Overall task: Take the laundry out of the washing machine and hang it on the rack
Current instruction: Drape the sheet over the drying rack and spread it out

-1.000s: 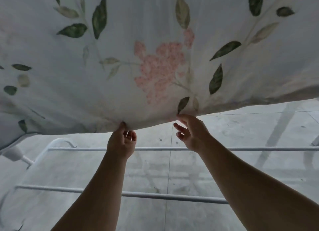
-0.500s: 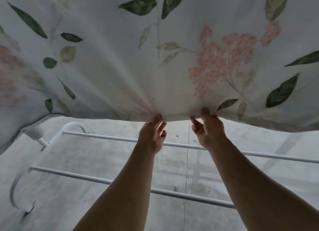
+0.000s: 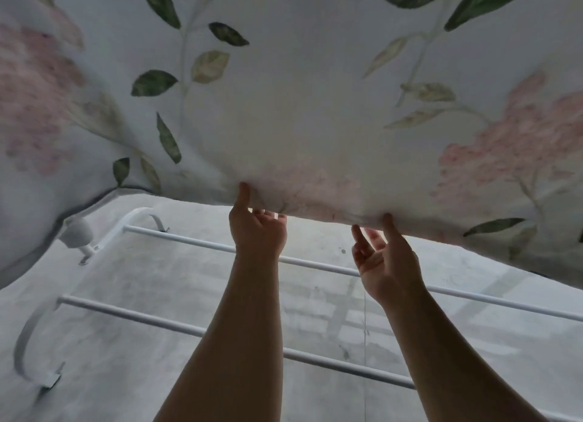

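- Across the top of my view spreads the white fabric sheet printed with green leaves and pink flower clusters (image 3: 284, 106). It is pulled wide, and its lower hem is held up over the white metal drying rack (image 3: 189, 239).
- My left hand (image 3: 257, 232) pinches the hem, thumb on the near face, fingers (image 3: 268, 215) curled behind the cloth.
- My right hand (image 3: 383, 257) grips the same hem nearby, palm turned toward me, with one digit on the near face and the others loosely bent below.
- Two rack rails cross beneath my forearms, with grey concrete (image 3: 157, 374) beyond.
- Compared with half a second ago, the print has slid rightward, and my hands stand slightly farther apart.
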